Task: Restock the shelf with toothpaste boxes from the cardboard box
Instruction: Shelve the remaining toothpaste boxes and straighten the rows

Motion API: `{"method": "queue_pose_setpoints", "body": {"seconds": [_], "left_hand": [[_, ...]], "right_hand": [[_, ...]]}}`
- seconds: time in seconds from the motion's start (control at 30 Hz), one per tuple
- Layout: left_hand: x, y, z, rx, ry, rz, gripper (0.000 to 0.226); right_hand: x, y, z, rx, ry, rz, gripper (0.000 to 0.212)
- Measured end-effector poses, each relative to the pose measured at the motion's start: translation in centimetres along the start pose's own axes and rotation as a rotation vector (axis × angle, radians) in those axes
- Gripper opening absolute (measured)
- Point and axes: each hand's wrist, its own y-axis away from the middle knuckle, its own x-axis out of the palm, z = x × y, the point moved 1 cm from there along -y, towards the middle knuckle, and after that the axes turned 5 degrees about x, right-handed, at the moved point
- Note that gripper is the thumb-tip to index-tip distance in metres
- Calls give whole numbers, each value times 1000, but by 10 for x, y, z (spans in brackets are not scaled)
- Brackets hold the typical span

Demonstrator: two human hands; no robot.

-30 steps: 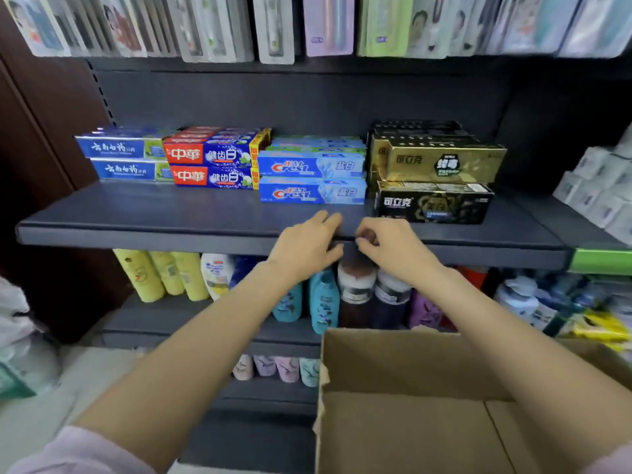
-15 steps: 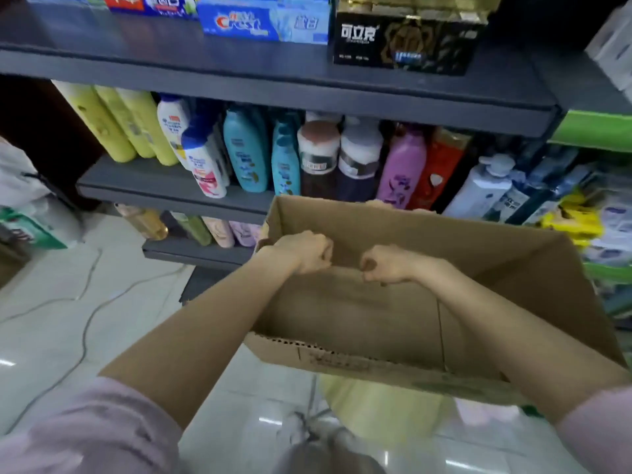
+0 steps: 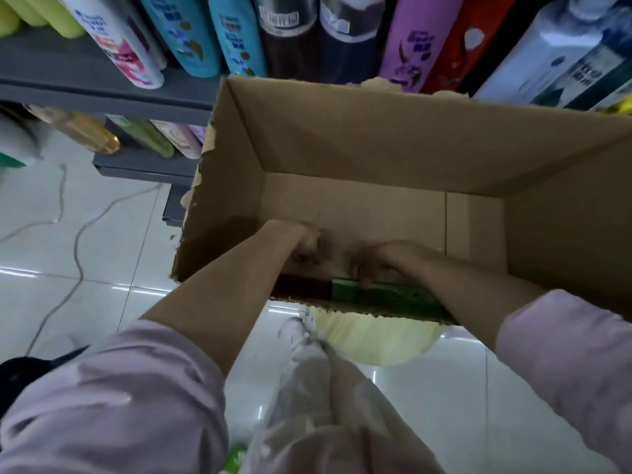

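The open cardboard box [image 3: 393, 138] fills the middle of the head view, and both my forearms reach down into it. A green toothpaste box [image 3: 400, 297] lies flat along the near wall at the bottom. A dark box [image 3: 301, 289] lies end to end with it on the left. My right hand [image 3: 383, 261] has its fingertips curled over the far edge of the green toothpaste box. My left hand [image 3: 307, 242] is blurred, with fingers curled, just beyond the dark box; whether it touches anything is unclear.
Shampoo and lotion bottles [image 3: 191, 32] stand on the grey shelf [image 3: 102, 94] behind the box, with a lower shelf [image 3: 136, 162] beneath. A pale yellow stool [image 3: 376, 340] shows under the box. A cable [image 3: 78, 241] runs across the glossy floor tiles at left.
My hands left the upper shelf edge and dropped into the cardboard box. My view tilted from the toothpaste shelf down to the box floor. My right hand now rests on the green toothpaste box.
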Motion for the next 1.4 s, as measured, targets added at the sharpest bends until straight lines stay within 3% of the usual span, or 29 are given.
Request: {"method": "queue_pose_setpoints", "body": {"seconds": [0.1, 0.23, 0.3, 0.37, 0.5, 0.57, 0.7, 0.77, 0.83, 0.97, 1.1, 1.2, 1.4], "left_hand": [[-2, -2, 1, 18, -7, -13, 38], [-8, -1, 2, 41, -24, -89, 34], [-10, 0, 2, 55, 20, -135, 32], [-11, 3, 2, 75, 89, -211, 29], [-23, 25, -1, 161, 298, -368, 28], [-28, 40, -5, 225, 309, -375, 46], [-36, 79, -22, 361, 433, -424, 81], [-43, 102, -32, 435, 466, -498, 69], [-51, 124, -41, 502, 480, -585, 41], [-69, 175, -52, 532, 239, -921, 18], [-92, 233, -64, 262, -168, -1328, 41], [-114, 267, -61, 74, -352, -1488, 51], [-170, 320, -45, -34, -694, -1631, 61]], "right_hand": [[5, -17, -8, 66, -15, 60, 65], [10, -52, -28, 79, -113, 68, 52], [9, -29, -22, 26, -154, 57, 35], [4, 1, -19, -109, -254, 2, 29], [-24, 57, -22, -419, -634, -333, 21], [-37, 86, -25, -534, -992, -344, 37], [-61, 147, -21, -850, -1439, -329, 34], [-73, 174, -18, -941, -1523, -383, 36], [-82, 198, -14, -967, -1571, -429, 39], [-103, 251, 2, -949, -1611, -578, 40], [-126, 299, 16, -852, -1591, -807, 38], [-144, 321, 23, -936, -1603, -874, 7], [-185, 352, 50, -1100, -1433, -998, 4]]}}
